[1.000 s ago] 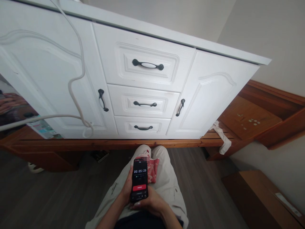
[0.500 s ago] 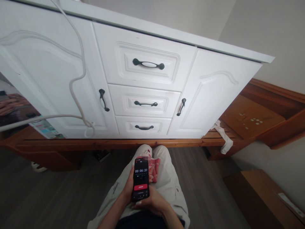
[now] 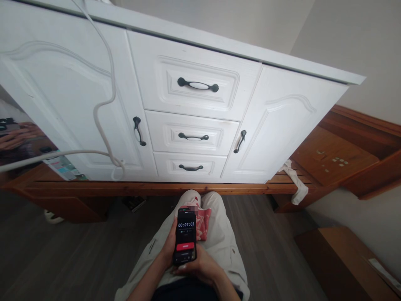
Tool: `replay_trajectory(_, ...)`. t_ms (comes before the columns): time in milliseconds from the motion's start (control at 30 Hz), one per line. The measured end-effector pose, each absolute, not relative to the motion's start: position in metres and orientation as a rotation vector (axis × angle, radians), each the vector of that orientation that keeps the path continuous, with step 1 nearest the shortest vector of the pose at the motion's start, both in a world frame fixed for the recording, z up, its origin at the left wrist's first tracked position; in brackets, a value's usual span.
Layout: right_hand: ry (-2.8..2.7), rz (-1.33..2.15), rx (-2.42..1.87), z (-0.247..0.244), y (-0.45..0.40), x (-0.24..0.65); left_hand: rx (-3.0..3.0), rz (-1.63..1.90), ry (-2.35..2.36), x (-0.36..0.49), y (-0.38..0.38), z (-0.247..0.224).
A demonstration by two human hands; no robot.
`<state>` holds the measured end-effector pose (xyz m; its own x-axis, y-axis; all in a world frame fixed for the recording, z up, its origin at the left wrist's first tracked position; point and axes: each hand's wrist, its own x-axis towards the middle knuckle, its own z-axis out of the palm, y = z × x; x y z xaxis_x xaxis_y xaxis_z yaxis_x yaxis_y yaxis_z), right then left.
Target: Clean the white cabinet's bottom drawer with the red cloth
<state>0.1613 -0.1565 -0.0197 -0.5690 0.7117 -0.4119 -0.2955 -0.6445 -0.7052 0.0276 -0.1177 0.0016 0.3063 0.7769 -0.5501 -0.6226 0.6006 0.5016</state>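
Head: phone (image 3: 186, 236) lengthwise, top forward

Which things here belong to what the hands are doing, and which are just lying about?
In use:
Black rectangular phone, held by left hand and right hand

Lying about:
Red-and-white patterned piece on beige trousers
Crumpled white cloth on brown wooden bench
Brown cardboard box

a white cabinet (image 3: 200, 115) stands on a reddish-brown wooden frame (image 3: 163, 190), pale walls (image 3: 351, 37) behind, grey plank floor (image 3: 263, 251) below.
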Motion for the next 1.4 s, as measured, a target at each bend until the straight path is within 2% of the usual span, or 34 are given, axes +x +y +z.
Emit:
replay_trajectory(467,-0.804,2.189,-0.959,-0.019,-0.158,0.160,0.212,0.880,0.777,0.025,-0.117,-0.006)
replay_trajectory(900,-1.059,1.979,-1.050,-0.019,-0.159,0.167,0.198,0.950,0.770,0.027,-0.119,0.009)
replay_trajectory(1067,-1.146,1.891,-0.992,-0.008,-0.161,0.174,0.163,0.977,0.621,0.027,-0.117,0.012)
replay_trajectory(1167,-1.161,1.820,-0.982,-0.004,-0.165,0.180,0.230,0.940,0.497,0.025,-0.116,0.004)
replay_trajectory(1400,-1.150,1.707,-1.021,-0.009,-0.158,0.209,0.317,0.942,0.668,0.021,-0.112,-0.030)
